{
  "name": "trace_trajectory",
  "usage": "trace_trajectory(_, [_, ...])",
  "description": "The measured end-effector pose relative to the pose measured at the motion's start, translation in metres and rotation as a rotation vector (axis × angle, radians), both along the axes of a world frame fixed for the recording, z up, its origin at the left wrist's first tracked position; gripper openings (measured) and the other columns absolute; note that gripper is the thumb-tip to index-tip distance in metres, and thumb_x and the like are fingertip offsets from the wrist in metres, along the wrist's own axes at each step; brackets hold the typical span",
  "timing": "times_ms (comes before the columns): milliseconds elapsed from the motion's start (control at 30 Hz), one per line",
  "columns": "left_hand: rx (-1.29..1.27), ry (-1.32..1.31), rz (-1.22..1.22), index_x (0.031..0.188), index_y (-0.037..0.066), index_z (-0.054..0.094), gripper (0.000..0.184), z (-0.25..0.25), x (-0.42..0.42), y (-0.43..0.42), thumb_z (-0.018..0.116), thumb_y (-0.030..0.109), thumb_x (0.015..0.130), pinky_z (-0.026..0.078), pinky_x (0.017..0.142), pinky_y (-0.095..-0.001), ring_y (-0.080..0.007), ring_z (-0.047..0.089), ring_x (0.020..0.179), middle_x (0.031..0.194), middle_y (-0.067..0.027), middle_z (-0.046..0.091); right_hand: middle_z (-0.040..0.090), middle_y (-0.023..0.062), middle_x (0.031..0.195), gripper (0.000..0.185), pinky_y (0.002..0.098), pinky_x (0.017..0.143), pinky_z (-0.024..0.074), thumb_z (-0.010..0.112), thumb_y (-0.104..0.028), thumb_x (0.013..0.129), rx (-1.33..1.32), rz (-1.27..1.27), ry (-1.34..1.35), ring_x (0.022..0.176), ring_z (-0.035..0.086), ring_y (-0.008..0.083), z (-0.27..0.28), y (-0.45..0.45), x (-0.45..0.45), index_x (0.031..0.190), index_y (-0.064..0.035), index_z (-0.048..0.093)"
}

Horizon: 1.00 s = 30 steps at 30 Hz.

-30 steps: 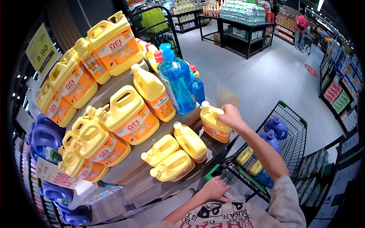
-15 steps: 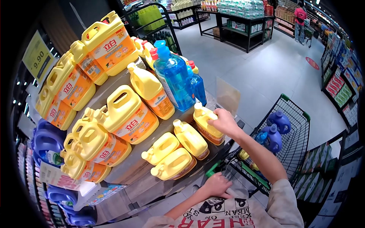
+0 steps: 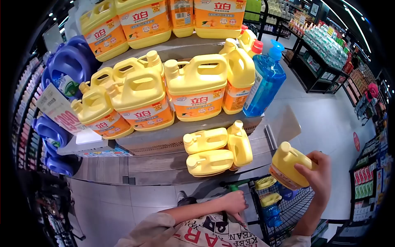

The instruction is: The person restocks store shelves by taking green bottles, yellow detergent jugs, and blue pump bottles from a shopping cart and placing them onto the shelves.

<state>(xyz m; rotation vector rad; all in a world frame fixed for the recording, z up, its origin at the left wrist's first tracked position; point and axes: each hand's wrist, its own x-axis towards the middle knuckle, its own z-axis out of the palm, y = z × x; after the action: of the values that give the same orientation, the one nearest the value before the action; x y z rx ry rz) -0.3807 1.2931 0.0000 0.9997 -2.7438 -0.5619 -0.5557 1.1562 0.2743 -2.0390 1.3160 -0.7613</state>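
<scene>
My right hand (image 3: 317,175) grips a yellow dish soap jug (image 3: 290,164) by its handle, holding it tilted above the shopping cart (image 3: 296,206). My left hand (image 3: 232,203) is closed at the cart's green-ended handle (image 3: 236,186), partly hiding it. Inside the cart lie yellow jugs (image 3: 269,199), a blue bottle (image 3: 271,215) and a purple jug (image 3: 288,192), partly covered by the held jug. Three more yellow jugs (image 3: 239,144) are grouped on the lower display ledge, left of the held one.
Rows of yellow jugs (image 3: 197,88) stand on the stepped display, with a blue pump bottle (image 3: 265,82) at the right end. A clear panel (image 3: 284,123) juts from the ledge. Purple jugs (image 3: 70,66) are at left. Another person (image 3: 368,101) stands in the far aisle.
My right hand has lifted the jug off the ledge and carried it right, over the cart. My view has turned. My left hand stays at the cart handle.
</scene>
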Motion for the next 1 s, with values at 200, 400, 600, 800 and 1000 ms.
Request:
trace_trajectory(200, [-0.034,0.054,-0.052,0.072,0.008,0.064,0.066,0.014,0.007,0.011,0.062,0.074,0.071,0.042,0.069,-0.0372,-0.0289,0.062,0.062,0.064,-0.0093,0.063,0.061,0.0085,0.076,0.041,0.0262,0.067,0.0469,0.085,-0.013,0.061,0.004,-0.168,-0.148,0.069,0.058,0.013,0.063,0.1,-0.022,0.088,0.0058,0.06])
trace_trajectory(400, [-0.045,0.499,0.03,0.065,0.01,0.067,0.065,-0.008,0.004,0.045,0.062,0.074,0.072,0.042,0.065,-0.0374,-0.0278,0.062,0.056,0.058,-0.0076,0.064,0.058,0.0081,0.084,0.066,0.0249,0.068,0.0456,0.091,-0.024,0.057,0.021,-0.229,-0.362,0.07,0.053,0.0116,0.074,0.173,0.017,0.102,0.0035,0.051])
trace_trajectory(600, [0.086,0.73,0.074,0.068,0.01,0.067,0.064,-0.02,0.007,0.078,0.061,0.073,0.075,0.043,0.067,-0.037,-0.0276,0.063,0.058,0.061,-0.0088,0.064,0.061,0.0076,0.072,0.055,0.0242,0.063,0.0459,0.092,-0.024,0.048,0.094,-0.14,-0.376,0.064,0.057,0.0143,0.076,0.237,0.123,0.084,0.005,0.064])
trace_trajectory(800, [0.068,0.292,0.009,0.071,0.008,0.066,0.065,-0.012,0.056,0.126,0.059,0.073,0.077,0.044,0.068,-0.0363,-0.0276,0.063,0.061,0.062,-0.01,0.064,0.067,0.003,0.078,0.034,0.0228,0.066,0.0484,0.088,-0.018,0.073,0.427,0.423,-0.13,0.073,0.059,0.006,0.06,0.21,0.213,0.089,0.0029,0.066])
trace_trajectory(1000, [-0.01,0.027,-0.036,0.07,0.009,0.065,0.07,0.03,0.105,0.163,0.053,0.078,0.077,0.043,0.068,-0.0379,-0.0272,0.063,0.06,0.061,-0.0087,0.063,0.067,0.0175,0.082,0.041,0.0373,0.074,0.0502,0.083,-0.027,0.076,0.123,0.654,0.11,0.078,0.066,0.0304,0.006,0.184,0.285,0.099,0.0031,0.068])
